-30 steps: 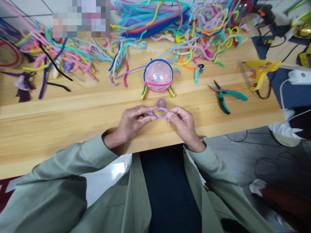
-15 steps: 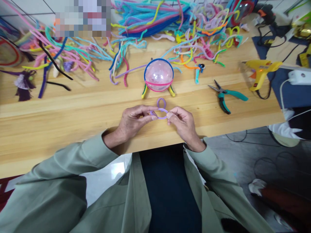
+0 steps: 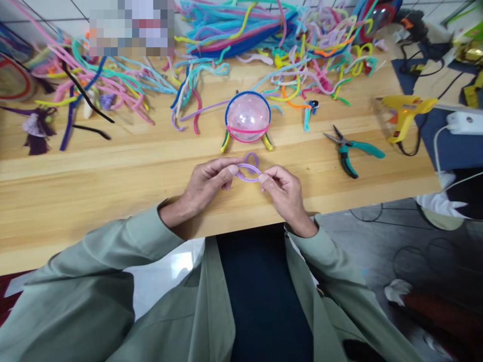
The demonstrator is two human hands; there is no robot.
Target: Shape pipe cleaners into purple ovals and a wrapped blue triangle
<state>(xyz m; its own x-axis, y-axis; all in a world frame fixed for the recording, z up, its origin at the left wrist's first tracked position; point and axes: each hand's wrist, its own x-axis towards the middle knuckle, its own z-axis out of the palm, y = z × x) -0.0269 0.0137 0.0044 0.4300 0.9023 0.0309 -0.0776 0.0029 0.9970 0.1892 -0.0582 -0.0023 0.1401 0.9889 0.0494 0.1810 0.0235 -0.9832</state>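
Observation:
A purple pipe cleaner (image 3: 249, 169) bent into two loops is held just above the wooden table (image 3: 113, 171). My left hand (image 3: 206, 186) pinches its left end between thumb and forefinger. My right hand (image 3: 282, 192) pinches its right end. Both hands are closed on it, near the table's front edge. Just beyond stands a clear pink ball (image 3: 248, 116) ringed with blue and pink pipe cleaners, on yellow and green bent legs.
Heaps of coloured pipe cleaners (image 3: 241, 30) cover the back of the table. Teal-handled pliers (image 3: 352, 149) lie to the right. A yellow glue gun (image 3: 405, 112) with its cable sits at the right edge, next to a white power strip (image 3: 465, 121).
My left thumb and forefinger have shifted slightly along the purple loop, which is now tilted a little. The hands stay in the same place.

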